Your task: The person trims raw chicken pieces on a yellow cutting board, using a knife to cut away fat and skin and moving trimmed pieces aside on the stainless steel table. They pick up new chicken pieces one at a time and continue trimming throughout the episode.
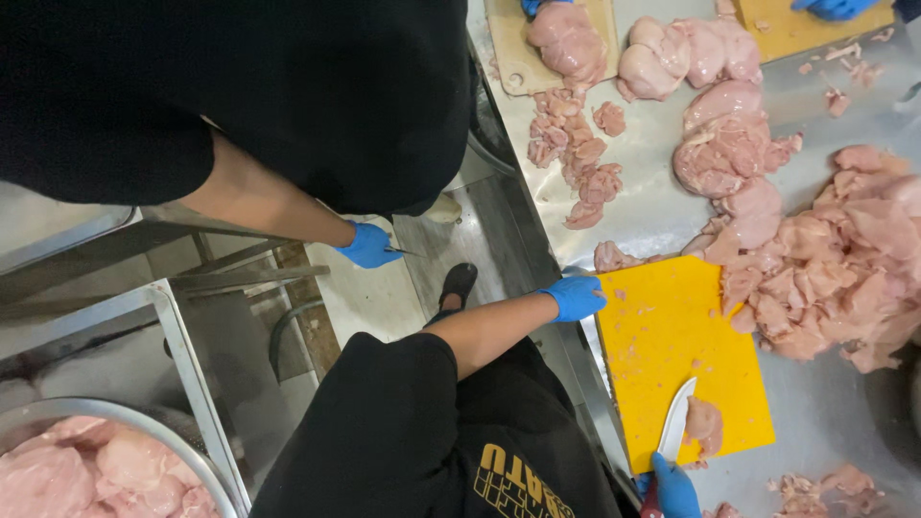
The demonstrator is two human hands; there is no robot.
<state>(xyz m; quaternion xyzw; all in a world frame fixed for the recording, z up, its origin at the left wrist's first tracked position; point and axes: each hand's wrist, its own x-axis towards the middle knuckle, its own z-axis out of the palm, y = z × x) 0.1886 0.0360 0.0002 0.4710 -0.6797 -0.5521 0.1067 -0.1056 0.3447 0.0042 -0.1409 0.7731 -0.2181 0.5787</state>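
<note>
At the bottom edge, the right hand [675,487] is closing its grip around a knife [674,429], blade lying beside a chicken piece [705,425] on the yellow cutting board [662,345]. Higher up, the left hand [574,297] is curling onto the board's corner. Farther up, raw chicken [835,273] is piling on the steel tabletop [652,206].

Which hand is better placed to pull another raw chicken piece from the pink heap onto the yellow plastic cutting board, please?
Probably the left: the left hand, blue-gloved, rests empty on the yellow plastic cutting board, nearer the pink heap of raw chicken. The right hand grips a white-bladed knife.
</note>
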